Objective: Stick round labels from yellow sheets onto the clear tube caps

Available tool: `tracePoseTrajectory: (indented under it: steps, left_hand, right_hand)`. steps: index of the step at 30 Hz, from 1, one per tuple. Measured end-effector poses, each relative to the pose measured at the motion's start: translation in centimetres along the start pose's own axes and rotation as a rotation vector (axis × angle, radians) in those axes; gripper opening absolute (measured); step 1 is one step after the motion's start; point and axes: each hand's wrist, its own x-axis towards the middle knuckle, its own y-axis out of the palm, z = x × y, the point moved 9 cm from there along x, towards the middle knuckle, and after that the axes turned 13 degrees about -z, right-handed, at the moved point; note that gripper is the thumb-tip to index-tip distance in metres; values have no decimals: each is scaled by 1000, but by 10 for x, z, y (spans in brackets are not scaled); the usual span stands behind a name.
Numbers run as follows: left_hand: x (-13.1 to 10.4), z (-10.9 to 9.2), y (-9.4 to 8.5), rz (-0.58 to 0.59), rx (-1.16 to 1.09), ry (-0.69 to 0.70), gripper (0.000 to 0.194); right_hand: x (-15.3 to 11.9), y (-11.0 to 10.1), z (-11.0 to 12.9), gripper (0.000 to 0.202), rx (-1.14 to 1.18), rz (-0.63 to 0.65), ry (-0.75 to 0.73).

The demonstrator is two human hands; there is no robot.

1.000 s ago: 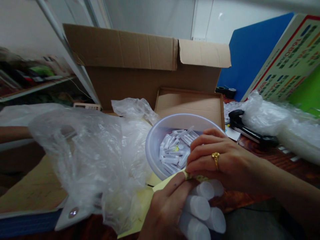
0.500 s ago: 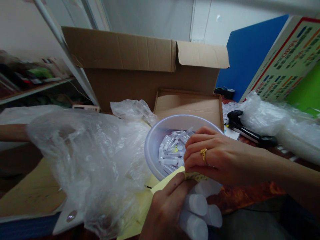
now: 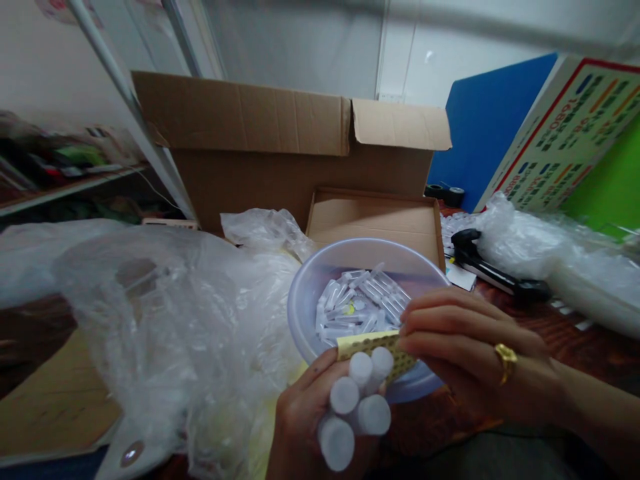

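My left hand (image 3: 299, 420) curls round five tubes (image 3: 344, 395) beside a dotted sheet (image 3: 367, 342). My right hand (image 3: 477, 353) bends at the sheet's edge; I can't tell if it pinches. Dots are left, so maybe I'm partway. A bowl (image 3: 299, 313) sits behind.

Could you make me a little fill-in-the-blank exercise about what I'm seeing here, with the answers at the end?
1. In the left hand, ____ round white tube ends show.
2. A finger of the right hand wears a gold-coloured ____.
3. The dotted sheet between the two hands is ____ in colour.
4. The big open box behind the bowl is made of ____.

Missing words: five; ring; yellow; cardboard.
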Motion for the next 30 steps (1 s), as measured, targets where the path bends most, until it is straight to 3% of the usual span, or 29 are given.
tracePoseTrajectory:
  steps: [6, 11, 19, 25, 28, 30]
  left_hand:
    - [-7, -1, -2, -27, 137, 115, 17]
    - [-9, 3, -3, -30, 120, 81, 15]
    - [-6, -1, 0, 56, 115, 96, 17]
    - [0, -9, 1, 43, 55, 113, 16]
    - [-3, -4, -1, 26, 101, 128, 15]
    - [-10, 5, -4, 18, 196, 146, 17]
  right_hand:
    - [-1, 4, 18, 31, -139, 80, -178]
    - [-2, 5, 20, 30, -159, 105, -218]
    - [-4, 6, 19, 30, -167, 128, -226]
    - [-4, 4, 14, 29, -104, 145, -172]
    - [-2, 2, 15, 23, -54, 197, -180]
    - [0, -1, 9, 15, 23, 209, -108]
